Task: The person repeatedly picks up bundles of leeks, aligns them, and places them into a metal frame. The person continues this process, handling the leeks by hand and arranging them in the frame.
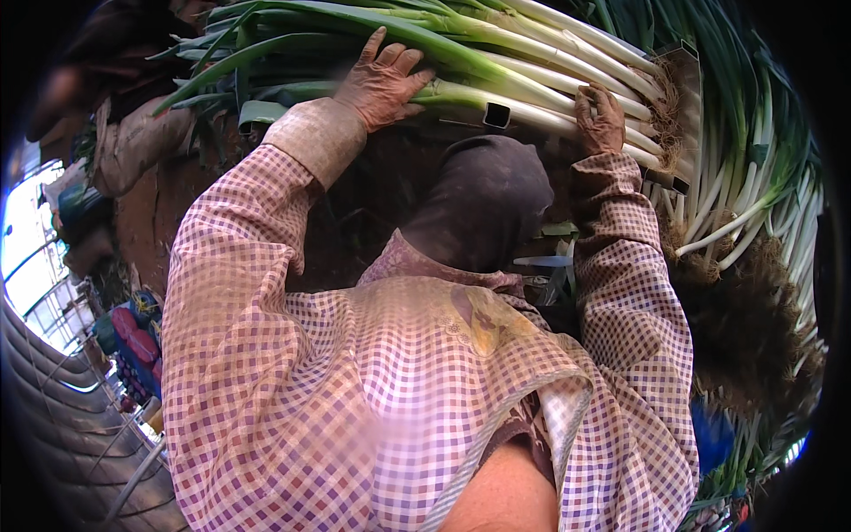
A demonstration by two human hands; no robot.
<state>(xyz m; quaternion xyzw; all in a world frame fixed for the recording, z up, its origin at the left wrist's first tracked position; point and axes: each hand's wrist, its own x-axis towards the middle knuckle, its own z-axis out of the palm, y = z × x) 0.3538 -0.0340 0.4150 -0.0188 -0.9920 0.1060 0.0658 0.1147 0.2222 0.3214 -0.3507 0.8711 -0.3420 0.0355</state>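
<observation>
A layer of long green onions (518, 72) lies across the top of the view, leaves to the left and white stalks and roots to the right. My left hand (384, 85) rests palm down with spread fingers on their green leaves, near the lower edge of the layer. Towards the root end, my right hand (600, 120) curls its fingers over the white stalks nearest me; its fingertips are partly hidden. The roots (668, 110) sit close to an upright metal plate (691, 93). Below the stalks shows the end of a square metal tube (496, 115).
More green onions with soil-covered roots (744, 199) are heaped on the right, beyond the plate. A person's sleeve (136, 143) is at the upper left. Colourful cloth items (133, 339) and a ribbed dark surface (73, 425) lie at the lower left.
</observation>
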